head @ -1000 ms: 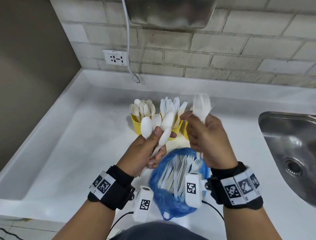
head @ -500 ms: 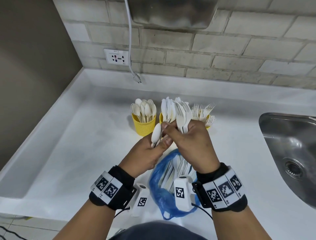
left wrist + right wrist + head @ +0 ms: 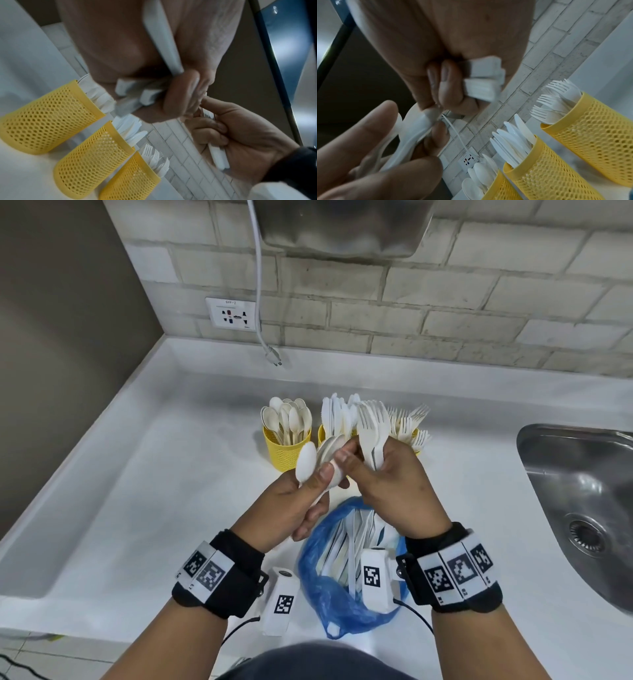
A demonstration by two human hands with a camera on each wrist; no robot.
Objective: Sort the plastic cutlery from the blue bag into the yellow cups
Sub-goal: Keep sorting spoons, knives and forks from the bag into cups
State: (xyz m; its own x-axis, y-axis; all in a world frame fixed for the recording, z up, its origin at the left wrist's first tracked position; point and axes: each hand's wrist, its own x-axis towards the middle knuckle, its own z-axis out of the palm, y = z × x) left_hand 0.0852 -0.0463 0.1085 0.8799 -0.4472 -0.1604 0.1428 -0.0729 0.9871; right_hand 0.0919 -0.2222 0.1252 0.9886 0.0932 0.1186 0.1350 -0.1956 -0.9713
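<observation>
My left hand (image 3: pixel 310 484) grips a small bunch of white plastic spoons (image 3: pixel 306 463), bowls pointing up. My right hand (image 3: pixel 380 474) grips a bunch of white forks (image 3: pixel 373 429), and its forefinger and thumb touch the spoons in the left hand. Both hands hover just above the open blue bag (image 3: pixel 342 583), which lies on the counter with more white cutlery inside. Behind the hands stand three yellow mesh cups: the left cup (image 3: pixel 286 450) holds spoons, the middle cup (image 3: pixel 544 171) knives, the right cup (image 3: pixel 594 124) forks. In the left wrist view the cups (image 3: pixel 42 121) stand in a row at lower left.
A steel sink (image 3: pixel 582 494) is set into the white counter (image 3: pixel 137 491) at the right. A wall socket (image 3: pixel 231 314) and a hanging white cable (image 3: pixel 260 302) are on the brick wall behind. A raised counter edge runs along the left.
My right hand came down and left from the fork cup with its forks and now meets the left hand. The left hand lowered its spoons slightly.
</observation>
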